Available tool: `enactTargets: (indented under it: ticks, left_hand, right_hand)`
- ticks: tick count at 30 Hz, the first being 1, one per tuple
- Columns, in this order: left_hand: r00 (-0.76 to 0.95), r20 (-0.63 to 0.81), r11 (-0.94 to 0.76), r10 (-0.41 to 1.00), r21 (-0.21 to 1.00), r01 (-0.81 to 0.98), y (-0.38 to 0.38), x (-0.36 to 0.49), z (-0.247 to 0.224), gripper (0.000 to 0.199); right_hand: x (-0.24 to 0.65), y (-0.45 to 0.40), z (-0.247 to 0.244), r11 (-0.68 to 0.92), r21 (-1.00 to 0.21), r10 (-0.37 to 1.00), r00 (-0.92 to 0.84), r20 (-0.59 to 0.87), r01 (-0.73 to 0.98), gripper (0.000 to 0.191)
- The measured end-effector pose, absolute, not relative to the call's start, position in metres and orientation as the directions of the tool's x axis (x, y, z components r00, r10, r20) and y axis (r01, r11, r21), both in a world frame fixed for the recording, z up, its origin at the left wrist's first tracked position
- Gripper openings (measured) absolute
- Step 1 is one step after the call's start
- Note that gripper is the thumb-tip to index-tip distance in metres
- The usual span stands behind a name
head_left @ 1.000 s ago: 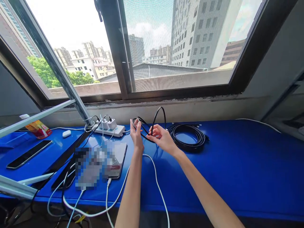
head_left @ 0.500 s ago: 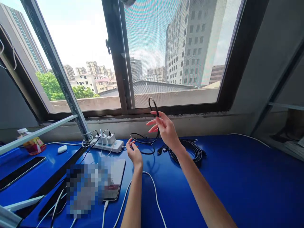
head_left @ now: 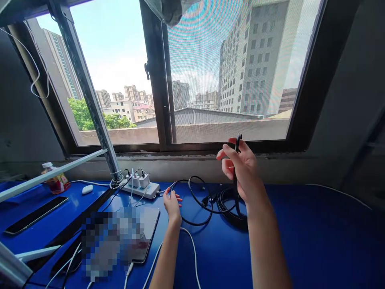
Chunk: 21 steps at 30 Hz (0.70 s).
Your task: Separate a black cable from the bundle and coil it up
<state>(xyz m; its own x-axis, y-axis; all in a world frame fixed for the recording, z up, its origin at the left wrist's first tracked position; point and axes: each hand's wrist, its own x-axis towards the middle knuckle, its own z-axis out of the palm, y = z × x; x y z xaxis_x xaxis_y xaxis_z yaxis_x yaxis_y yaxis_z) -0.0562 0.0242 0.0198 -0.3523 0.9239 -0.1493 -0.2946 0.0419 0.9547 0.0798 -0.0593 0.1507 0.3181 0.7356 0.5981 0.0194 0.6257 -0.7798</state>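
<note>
A thin black cable (head_left: pixel 236 186) runs up into my right hand (head_left: pixel 248 172), whose fingers are curled around it above the table. Its slack hangs in wide loops between both hands. My left hand (head_left: pixel 172 206), lower and to the left, has thumb and fingers pinched on the same cable where it leaves toward the loops. Beneath and behind the loops lies a coiled black cable (head_left: pixel 225 212) on the blue table (head_left: pixel 306 241). Black connectors (head_left: pixel 205 201) rest beside this coil, partly crossed by the held cable.
Left of my hands stand a white power strip (head_left: pixel 152 190) with plugged-in chargers and a tablet (head_left: pixel 147 230). A white cable (head_left: pixel 192 241) crosses near my left forearm. Further left are a phone (head_left: pixel 37 214), a bottle (head_left: pixel 57 180) and a metal frame post (head_left: pixel 93 96).
My right hand has moved right, drawing the black cable into wider loops. The left hand has stayed near the power strip. The camera view has shifted slightly.
</note>
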Motion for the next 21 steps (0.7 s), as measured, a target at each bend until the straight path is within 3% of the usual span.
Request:
enactTargets:
  ticks: [4,9,13,17,21]
  left_hand:
    - [-0.128,-0.223,0.167,0.966,0.923,-0.346,0.021,-0.059,0.030,0.021]
    - [-0.025,-0.095,0.079,0.995,0.927,-0.365,0.016,-0.054,0.053,0.039]
    - [-0.092,0.082,-0.111,0.992,0.923,-0.368,0.010,-0.045,0.081,0.040]
    - [-0.255,0.421,-0.483,0.870,0.834,-0.268,0.000,-0.039,0.116,0.039]
    - [-0.498,0.498,-0.674,0.709,0.688,-0.271,-0.014,-0.034,0.141,0.036]
  right_hand:
    - [0.095,-0.078,0.159,0.693,-0.720,0.657,0.379,0.651,0.037,0.040]
    - [0.112,-0.108,0.161,0.695,-0.691,0.622,0.315,0.716,0.199,0.039]
    - [0.117,-0.118,0.160,0.682,-0.685,0.627,0.278,0.728,0.256,0.035]
    - [0.115,-0.113,0.160,0.662,-0.703,0.626,0.325,0.709,0.258,0.035]
    - [0.113,-0.098,0.158,0.625,-0.719,0.625,0.357,0.694,0.305,0.037]
